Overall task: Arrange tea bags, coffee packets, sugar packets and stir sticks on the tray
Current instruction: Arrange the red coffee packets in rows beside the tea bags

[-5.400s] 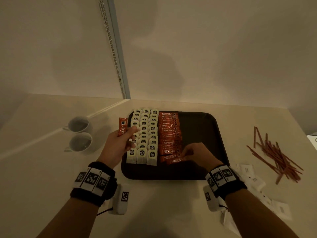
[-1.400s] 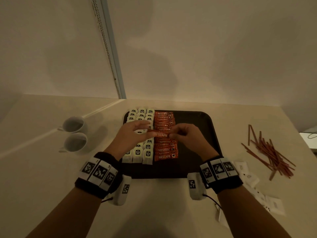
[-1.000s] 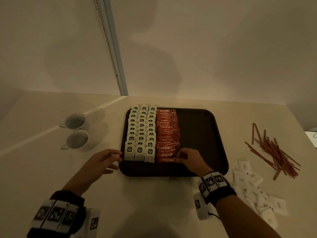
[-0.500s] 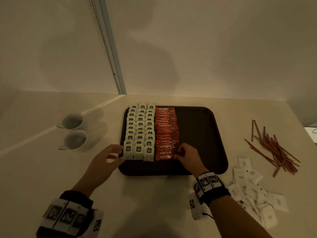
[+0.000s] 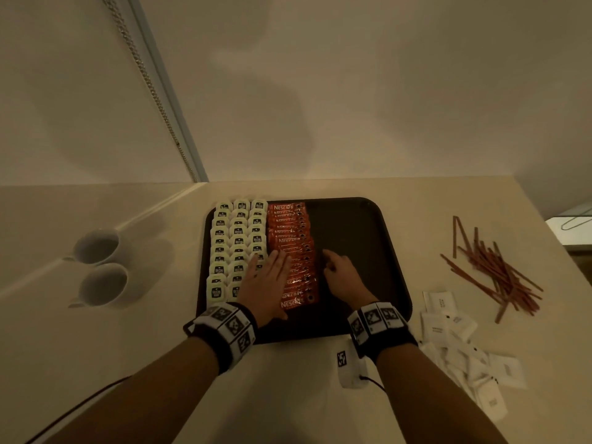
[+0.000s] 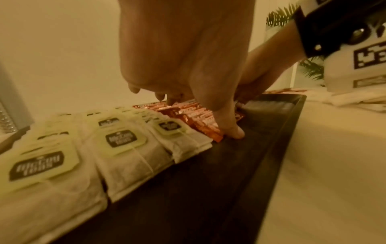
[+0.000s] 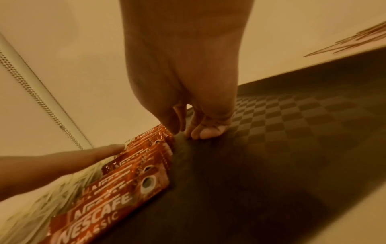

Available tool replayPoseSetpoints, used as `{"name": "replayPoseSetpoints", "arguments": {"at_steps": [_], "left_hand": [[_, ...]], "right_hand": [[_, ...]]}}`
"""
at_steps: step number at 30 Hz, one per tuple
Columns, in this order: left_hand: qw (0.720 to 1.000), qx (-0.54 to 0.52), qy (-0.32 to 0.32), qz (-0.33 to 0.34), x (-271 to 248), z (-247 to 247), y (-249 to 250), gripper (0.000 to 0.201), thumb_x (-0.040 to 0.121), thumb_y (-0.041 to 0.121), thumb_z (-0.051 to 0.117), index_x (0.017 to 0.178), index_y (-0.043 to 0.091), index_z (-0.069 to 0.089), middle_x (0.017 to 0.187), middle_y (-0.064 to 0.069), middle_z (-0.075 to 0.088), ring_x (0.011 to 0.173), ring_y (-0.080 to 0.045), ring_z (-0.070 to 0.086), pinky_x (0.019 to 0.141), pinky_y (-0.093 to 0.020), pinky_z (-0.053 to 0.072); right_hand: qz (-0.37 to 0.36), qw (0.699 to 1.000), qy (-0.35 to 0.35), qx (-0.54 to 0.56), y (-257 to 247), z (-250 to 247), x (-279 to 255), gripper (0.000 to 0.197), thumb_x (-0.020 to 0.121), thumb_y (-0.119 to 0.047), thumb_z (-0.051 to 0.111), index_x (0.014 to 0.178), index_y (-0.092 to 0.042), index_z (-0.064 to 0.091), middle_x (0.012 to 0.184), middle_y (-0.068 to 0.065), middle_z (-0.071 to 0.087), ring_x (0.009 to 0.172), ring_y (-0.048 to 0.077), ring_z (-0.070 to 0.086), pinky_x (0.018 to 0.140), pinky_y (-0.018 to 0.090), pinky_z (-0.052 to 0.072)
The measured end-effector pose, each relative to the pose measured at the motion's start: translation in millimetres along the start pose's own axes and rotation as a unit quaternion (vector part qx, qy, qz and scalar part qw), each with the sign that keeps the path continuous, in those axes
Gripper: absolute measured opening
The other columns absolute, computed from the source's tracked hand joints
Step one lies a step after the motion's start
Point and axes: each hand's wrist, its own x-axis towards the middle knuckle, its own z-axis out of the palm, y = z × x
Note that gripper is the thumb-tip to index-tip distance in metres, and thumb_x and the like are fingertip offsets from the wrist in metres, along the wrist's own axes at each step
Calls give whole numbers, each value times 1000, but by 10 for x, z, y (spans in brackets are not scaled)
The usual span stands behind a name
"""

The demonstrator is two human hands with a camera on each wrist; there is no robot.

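A dark tray (image 5: 352, 232) holds three columns of tea bags (image 5: 238, 232) at its left and one column of orange coffee packets (image 5: 290, 225) beside them. My left hand (image 5: 272, 262) lies flat with straight fingers over the seam between tea bags and coffee packets. In the left wrist view its thumb (image 6: 231, 128) touches the tray (image 6: 208, 181) at the front coffee packet. My right hand (image 5: 330, 262) holds nothing; its fingertips (image 7: 200, 132) touch the tray floor against the right ends of the coffee packets (image 7: 129, 181). Sugar packets (image 5: 455, 341) and stir sticks (image 5: 493, 270) lie on the table.
Two white cups (image 5: 99, 264) stand on the table left of the tray. The sugar packets are heaped by the tray's front right corner, with the stir sticks farther back on the right. The tray's right half (image 7: 282, 140) is bare.
My left hand has moved from the tray's front left corner onto the tea bags and coffee packets. My right hand has slid farther back along the coffee column's right edge.
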Motion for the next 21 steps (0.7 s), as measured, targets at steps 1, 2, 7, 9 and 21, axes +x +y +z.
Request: {"name": "replayPoseSetpoints", "arguments": {"at_steps": [1,2,7,9,21], "left_hand": [[1000,6,-3,1,4,9,-12,116,79,64,58,148,7,-17,159,-13,-14,146,-27,-13,111,-48,-14],[1000,9,-4,2,4,7,-22,116,80,64,58,148,7,-16,159,-13,-13,147,-27,-12,111,-48,-13],[1000,7,4,7,24,-9,-44,112,82,63,54,149,7,-15,160,-12,-11,147,-27,-11,114,-49,-10],[1000,5,3,5,36,-9,-51,112,82,64,55,149,7,-15,160,-12,-12,147,-26,-12,113,-48,-12],[999,-32,20,-2,32,-15,-7,113,81,63,57,149,8,-14,159,-11,-13,147,-25,-12,106,-43,-17]], "right_hand": [[0,1000,-9,-6,-3,9,22,49,99,-10,39,146,-16,29,140,14,32,123,26,44,103,33,40],[2,1000,-16,-14,1,24,42,49,98,-10,38,146,-17,29,141,15,30,124,28,41,105,37,39],[2,999,-12,-52,49,99,55,49,98,-12,36,146,-23,31,139,16,29,128,33,32,109,45,34],[-3,998,-11,-65,46,106,43,49,98,-12,35,145,-25,32,138,16,29,127,34,30,109,44,32],[-9,996,-7,-84,7,115,-39,49,99,-14,36,147,-23,29,135,13,32,124,30,31,106,38,30]]}}
